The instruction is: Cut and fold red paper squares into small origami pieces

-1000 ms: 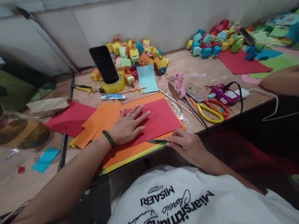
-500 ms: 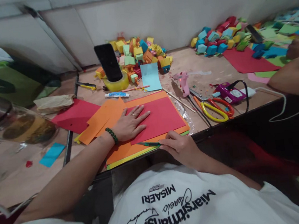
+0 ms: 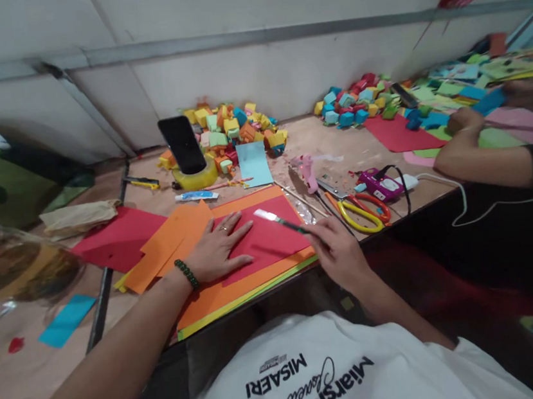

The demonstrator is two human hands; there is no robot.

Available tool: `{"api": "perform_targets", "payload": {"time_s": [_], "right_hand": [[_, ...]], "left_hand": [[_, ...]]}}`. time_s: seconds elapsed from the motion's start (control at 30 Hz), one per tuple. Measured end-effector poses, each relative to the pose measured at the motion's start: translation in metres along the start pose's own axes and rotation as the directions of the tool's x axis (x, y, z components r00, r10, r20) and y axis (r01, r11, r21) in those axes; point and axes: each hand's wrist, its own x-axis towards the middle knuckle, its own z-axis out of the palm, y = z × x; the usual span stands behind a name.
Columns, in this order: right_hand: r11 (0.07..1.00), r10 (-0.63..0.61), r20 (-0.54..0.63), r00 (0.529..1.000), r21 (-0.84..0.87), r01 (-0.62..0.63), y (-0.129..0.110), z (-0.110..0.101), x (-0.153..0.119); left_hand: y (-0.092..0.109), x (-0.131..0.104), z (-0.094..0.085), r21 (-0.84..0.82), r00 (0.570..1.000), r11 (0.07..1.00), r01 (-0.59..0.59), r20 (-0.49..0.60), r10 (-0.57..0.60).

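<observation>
My left hand [image 3: 217,247] lies spread and flat on a red sheet of paper [image 3: 279,243], pressing its left part. Under that sheet sits a stack of orange, yellow and green paper [image 3: 197,309] at the table's front edge. Closed fingers of my right hand [image 3: 342,256] grip a slim knife [image 3: 283,221] with a dark green handle and a bright blade. The blade points left and is raised above the red sheet, apart from it. Loose orange strips [image 3: 168,247] rest just left of my left hand.
Scissors [image 3: 360,214], a pink glue gun [image 3: 308,173] and a purple power adapter [image 3: 381,184] lie to the right. Behind are a phone [image 3: 182,144] on a tape roll [image 3: 195,176] and folded paper pieces [image 3: 231,126]. A glass jar [image 3: 22,268] stands left; a co-worker's arm [image 3: 478,157] reaches in right.
My right hand has lifted the knife from the red sheet's near edge, its blade now angled upward. My left hand stays on the paper. The view has tilted up and turned right.
</observation>
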Motion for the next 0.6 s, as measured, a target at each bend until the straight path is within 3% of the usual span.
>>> {"api": "perform_targets", "payload": {"time_s": [0.13, 0.27, 0.43, 0.6], "right_hand": [[0.967, 0.102, -0.052, 0.993, -0.228, -0.111, 0.030, -0.008, 0.012], [0.919, 0.115, -0.057, 0.992, -0.373, -0.128, 0.036, -0.002, 0.013], [0.965, -0.074, -0.134, 0.988, -0.260, 0.037, 0.018, -0.002, 0.016], [0.983, -0.159, -0.014, 0.987, -0.101, 0.156, 0.007, 0.006, 0.016]], "left_hand": [[-0.005, 0.001, 0.003, -0.005, 0.997, 0.999, 0.048, -0.062, -0.048], [-0.007, 0.001, 0.002, -0.025, 0.989, 0.997, 0.068, -0.127, -0.070], [-0.009, 0.004, 0.003, -0.118, 0.963, 0.988, 0.096, -0.240, -0.122], [-0.017, 0.007, 0.004, -0.364, 0.884, 0.919, 0.154, -0.365, -0.292]]}}
